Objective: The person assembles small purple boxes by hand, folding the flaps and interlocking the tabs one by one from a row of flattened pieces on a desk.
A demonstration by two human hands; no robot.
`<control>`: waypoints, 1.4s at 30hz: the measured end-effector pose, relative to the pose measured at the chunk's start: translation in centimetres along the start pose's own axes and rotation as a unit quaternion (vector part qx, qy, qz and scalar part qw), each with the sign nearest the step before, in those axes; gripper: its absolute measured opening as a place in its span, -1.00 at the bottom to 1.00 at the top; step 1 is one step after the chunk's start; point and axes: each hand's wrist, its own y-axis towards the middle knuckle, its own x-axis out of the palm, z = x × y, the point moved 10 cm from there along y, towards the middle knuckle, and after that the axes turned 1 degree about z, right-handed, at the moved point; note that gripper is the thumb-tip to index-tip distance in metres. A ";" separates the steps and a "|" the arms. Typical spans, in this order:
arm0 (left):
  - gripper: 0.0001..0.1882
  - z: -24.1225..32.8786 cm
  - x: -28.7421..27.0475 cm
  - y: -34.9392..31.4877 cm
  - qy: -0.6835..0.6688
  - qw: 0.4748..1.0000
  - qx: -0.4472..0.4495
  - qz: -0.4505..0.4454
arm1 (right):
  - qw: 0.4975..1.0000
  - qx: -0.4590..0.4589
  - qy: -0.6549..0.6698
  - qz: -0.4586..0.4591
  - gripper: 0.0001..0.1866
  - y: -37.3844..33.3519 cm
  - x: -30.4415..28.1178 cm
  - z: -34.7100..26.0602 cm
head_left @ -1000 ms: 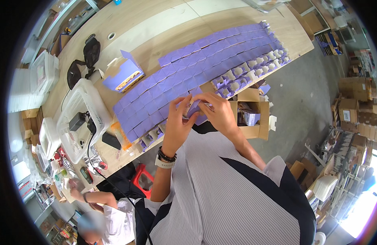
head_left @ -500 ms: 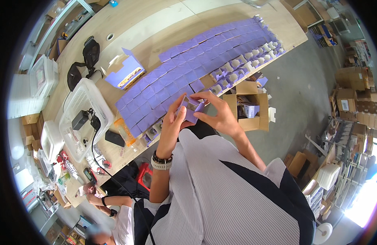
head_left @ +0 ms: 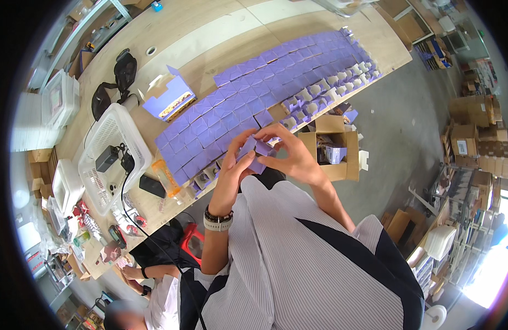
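Observation:
A small purple carton (head_left: pixel 258 147) is held between both hands, close to my body at the table's front edge. My left hand (head_left: pixel 236 157) is closed round its left side, thumb lying along the near face. From the right, my right hand (head_left: pixel 290 157) pinches the carton's top flaps with thumb and forefinger. Beyond the hands lie rows of closed purple cartons (head_left: pixel 248 91), packed side by side. Along the front edge stands a row of open cartons (head_left: pixel 320 96) with white insides and raised flaps.
At left are a white plastic basket (head_left: pixel 138 137) holding black adapters, an orange-capped clear bottle (head_left: pixel 166 179) and a black pouch (head_left: pixel 124 71). A purple display box (head_left: pixel 171 96) stands open behind them. Below the table's right edge sits a cardboard box (head_left: pixel 350 157). Another person's arm (head_left: pixel 157 270) shows lower left.
The carton's top opening has been partly covered as its flaps fold inward under my fingers. The other person at lower left has shifted slightly.

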 end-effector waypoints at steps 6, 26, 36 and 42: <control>-0.43 -1.3 1.8 1.9 0.066 0.998 -0.013 -0.010 | 0.990 0.049 -0.062 0.114 -0.74 0.7 -3.6 1.1; -0.52 -3.5 10.0 12.4 0.036 0.997 0.054 0.045 | 0.988 -0.113 -0.105 0.006 -0.67 6.2 -16.0 1.2; -0.51 -2.6 6.8 10.7 0.049 0.997 -0.006 0.060 | 0.970 -0.175 -0.160 -0.060 -0.51 6.4 -12.4 0.7; -0.47 -1.3 3.7 8.8 0.004 0.998 -0.001 0.058 | 0.972 -0.156 -0.150 -0.095 -0.46 6.0 -8.2 -1.0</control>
